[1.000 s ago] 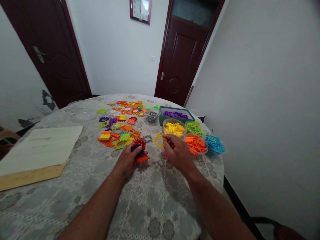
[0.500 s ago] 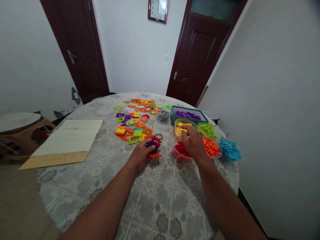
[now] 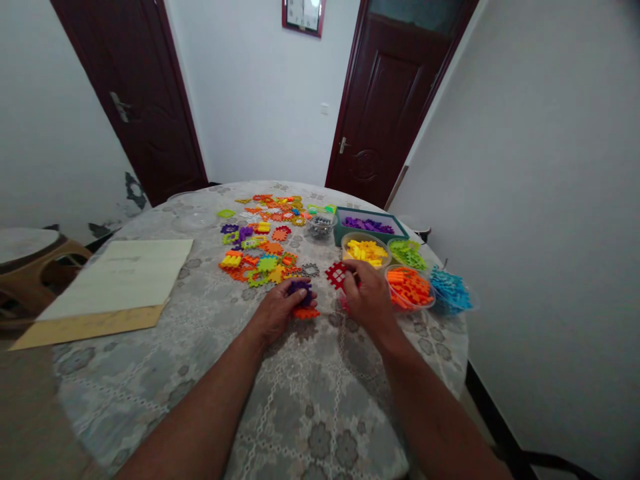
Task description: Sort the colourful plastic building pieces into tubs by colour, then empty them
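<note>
My left hand (image 3: 287, 303) is closed around a purple toothed building block (image 3: 299, 291). An orange toothed block (image 3: 306, 313) sits just under it, at the fingertips; whether the two are joined I cannot tell. My right hand (image 3: 369, 293) pinches a red toothed square block (image 3: 336, 274) with a window-like pattern, raised over the table a little right of the left hand. Below the right hand the red-block bowl is mostly hidden. Left of and beyond the hands lie mixed loose toothed blocks (image 3: 267, 261) and a grey one (image 3: 311, 270).
Bowls of yellow (image 3: 367, 252), orange (image 3: 410, 288), green (image 3: 407, 255) and blue blocks (image 3: 450, 290) stand on the right. Behind them is a green-rimmed box (image 3: 340, 230) with purple pieces, beside a clear bowl of grey pieces (image 3: 321, 228). Paper sheets (image 3: 117, 277) lie at the left.
My right hand has moved from the yellow bowl back toward my left hand and now holds a red block. The red piece seen at my left hand before no longer shows there.
</note>
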{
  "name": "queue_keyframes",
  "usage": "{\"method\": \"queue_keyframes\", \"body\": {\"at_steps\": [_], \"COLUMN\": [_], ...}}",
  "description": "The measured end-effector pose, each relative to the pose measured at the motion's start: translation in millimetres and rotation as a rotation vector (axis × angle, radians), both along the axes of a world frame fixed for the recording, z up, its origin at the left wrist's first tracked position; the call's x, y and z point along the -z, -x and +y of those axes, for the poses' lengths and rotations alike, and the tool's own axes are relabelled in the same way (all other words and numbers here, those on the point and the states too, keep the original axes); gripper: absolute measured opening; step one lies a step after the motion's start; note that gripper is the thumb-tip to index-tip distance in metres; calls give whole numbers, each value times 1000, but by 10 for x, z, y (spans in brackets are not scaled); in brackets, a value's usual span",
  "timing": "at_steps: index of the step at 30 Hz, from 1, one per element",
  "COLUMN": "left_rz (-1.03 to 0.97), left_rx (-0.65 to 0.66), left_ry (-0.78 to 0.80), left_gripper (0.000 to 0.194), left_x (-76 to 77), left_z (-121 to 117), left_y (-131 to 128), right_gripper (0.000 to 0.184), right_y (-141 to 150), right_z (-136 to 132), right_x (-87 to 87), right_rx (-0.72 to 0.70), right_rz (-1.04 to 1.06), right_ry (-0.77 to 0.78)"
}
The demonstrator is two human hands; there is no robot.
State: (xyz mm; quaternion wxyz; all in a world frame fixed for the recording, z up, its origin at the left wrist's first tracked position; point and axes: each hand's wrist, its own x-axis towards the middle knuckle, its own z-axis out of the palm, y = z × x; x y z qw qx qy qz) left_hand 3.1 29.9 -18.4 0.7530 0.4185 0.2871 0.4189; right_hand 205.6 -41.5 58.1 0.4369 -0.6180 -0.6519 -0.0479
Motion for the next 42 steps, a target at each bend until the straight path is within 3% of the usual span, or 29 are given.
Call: {"method": "queue_keyframes", "body": {"at_steps": [4, 7, 9, 11, 14, 17, 19, 23, 27, 32, 37, 42], "left_rz": [-61, -92, -101, -116, -141, -153, -156, -146, -108, -30, -45, -16], "left_rx": [-81, -110, -116, -114, -98, -86, -85, -84, -80, -158, -147, -158], "left_ry": [40, 52, 63, 70, 76, 88, 96, 100, 98, 128, 133, 97], "left_gripper": [32, 27, 26, 25, 24, 24, 23, 22, 25, 24, 28, 31], "left_x": [-34, -38, -37, -39, -58, -90, -107, -119, -113, -96, -87, -73], "left_z": [3, 12, 13, 7, -18, -48, -62, -75, -67, -22, -19, -27], "left_y": [1, 5, 4, 1, -4, -6, -4, 5, 14, 24, 20, -8], "right_gripper": [27, 26, 24, 21, 18, 18, 17, 12, 12, 17, 16, 21], "right_y": [-387, -557, -571, -497, -249, 60, 224, 345, 256, -50, -480, -708], "right_z": [6, 48, 67, 61, 4, -72, -103, -115, -125, -97, 30, 142], "right_x": [49, 159, 195, 186, 144, 156, 194, 248, 200, 57, 67, 232], "right_rx": [132, 137, 125, 81, -103, -323, -377, -340, -369, -187, 23, 23], "right_rz": [-104, -200, -216, -197, -179, -258, -327, -377, -236, 15, -81, -175], "right_ry": [67, 131, 88, -2, -79, -12, 50, 98, 63, -13, -71, 31]}}
